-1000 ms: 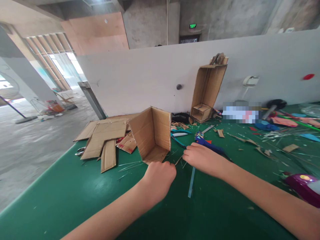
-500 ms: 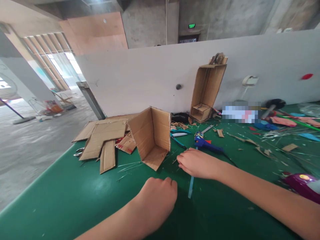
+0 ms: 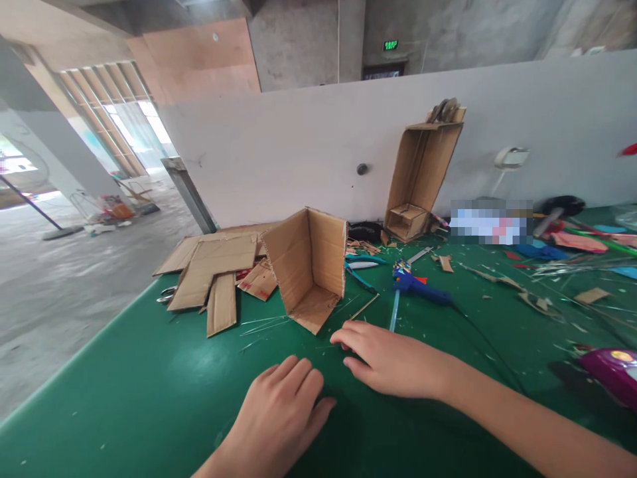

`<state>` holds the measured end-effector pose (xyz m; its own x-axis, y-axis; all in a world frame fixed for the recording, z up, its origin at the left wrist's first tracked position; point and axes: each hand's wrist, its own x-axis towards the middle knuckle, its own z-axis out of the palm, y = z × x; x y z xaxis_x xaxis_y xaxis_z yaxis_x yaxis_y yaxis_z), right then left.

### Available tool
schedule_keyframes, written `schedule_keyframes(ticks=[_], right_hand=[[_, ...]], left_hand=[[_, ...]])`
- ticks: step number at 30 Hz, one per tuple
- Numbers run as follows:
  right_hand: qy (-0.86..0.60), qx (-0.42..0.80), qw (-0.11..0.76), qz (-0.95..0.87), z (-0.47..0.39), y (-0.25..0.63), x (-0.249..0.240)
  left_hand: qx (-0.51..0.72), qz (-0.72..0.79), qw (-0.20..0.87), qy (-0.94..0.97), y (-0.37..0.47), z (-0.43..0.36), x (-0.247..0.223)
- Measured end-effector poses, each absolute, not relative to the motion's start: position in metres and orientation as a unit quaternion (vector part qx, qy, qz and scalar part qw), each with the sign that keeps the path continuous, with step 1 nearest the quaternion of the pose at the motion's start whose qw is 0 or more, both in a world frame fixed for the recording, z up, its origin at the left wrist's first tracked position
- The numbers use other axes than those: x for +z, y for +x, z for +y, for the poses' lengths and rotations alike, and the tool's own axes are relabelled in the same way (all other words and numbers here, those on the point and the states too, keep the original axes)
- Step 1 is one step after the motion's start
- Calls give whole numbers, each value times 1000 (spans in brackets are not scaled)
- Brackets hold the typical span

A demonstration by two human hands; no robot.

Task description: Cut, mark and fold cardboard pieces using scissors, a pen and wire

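Observation:
Low over the green table, my left hand (image 3: 281, 413) has its fingers loosely bent and its thumb apart, with nothing visible in it. My right hand (image 3: 385, 358) reaches in from the right, fingers forward and thumb separated, also holding nothing that shows. Just beyond its fingertips lies a thin stick (image 3: 364, 307). An open-sided cardboard box (image 3: 291, 262) stands in front of both hands, touched by neither. Behind my right hand rest a blue hot glue gun (image 3: 423, 289) and a pale blue glue stick (image 3: 395, 313), partly hidden by the hand.
Flat cardboard pieces (image 3: 223, 255) are piled at the left, near scissors (image 3: 166, 295). Teal-handled pliers (image 3: 361, 279) lie behind the box. A tall cardboard structure (image 3: 425, 169) leans at the white partition (image 3: 279, 153). A purple device (image 3: 610, 372) sits at the right, with scraps behind.
Both hands have loosened from closed to open. My right hand has come down toward me, and my left hand has shifted left. The view has turned slightly; the box stays in place.

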<state>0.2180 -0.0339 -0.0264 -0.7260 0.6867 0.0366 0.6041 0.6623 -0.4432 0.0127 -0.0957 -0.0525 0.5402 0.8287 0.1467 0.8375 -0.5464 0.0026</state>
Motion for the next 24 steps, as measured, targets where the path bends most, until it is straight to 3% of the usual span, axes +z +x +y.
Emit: schedule_keyframes(ticks=[4, 9, 13, 17, 24], right_hand=[[-334, 223, 129, -907, -28, 228, -17], [-382, 3, 84, -920, -8, 228, -23], [-398, -88, 66, -911, 0, 224, -35], [-410, -87, 71, -905, -4, 220, -37], [-373, 17, 85, -924, -25, 214, -29]], left_hand=[[-78, -509, 5, -857, 16, -90, -49], [-28, -501, -21, -865, 27, -75, -38], [22, -510, -38, -859, 36, -57, -27], [49, -485, -18, -873, 40, -48, -24], [18, -463, 29, -886, 31, -60, -36]])
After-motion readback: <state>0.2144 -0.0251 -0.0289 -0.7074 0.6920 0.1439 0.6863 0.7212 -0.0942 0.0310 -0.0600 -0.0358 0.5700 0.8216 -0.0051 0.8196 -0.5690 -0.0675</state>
